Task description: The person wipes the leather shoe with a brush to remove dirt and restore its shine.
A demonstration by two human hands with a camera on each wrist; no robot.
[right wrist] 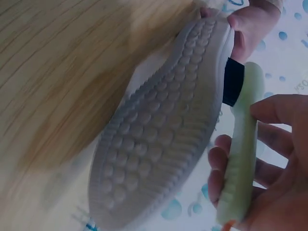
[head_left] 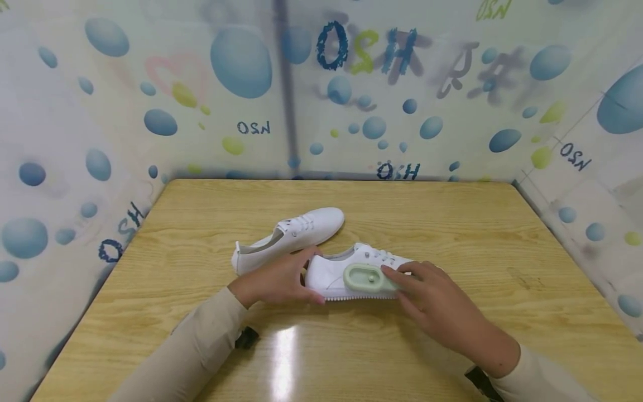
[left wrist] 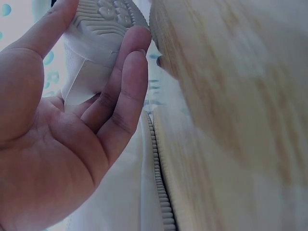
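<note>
A white lace-up shoe is tilted on its side over the table, its sole facing toward the person. My left hand grips its heel, thumb and fingers on either side. In the right wrist view, the studded sole shows fully. My right hand holds a pale green brush by its handle. Dark bristles meet the side of the shoe near the heel half. Behind it lies the second white shoe, upright, toe pointing to the far right.
The wooden table reaches back to a wall sheet printed with blue and green spots. Similar sheets stand at the left and right sides. A light glare lies on the table near the front.
</note>
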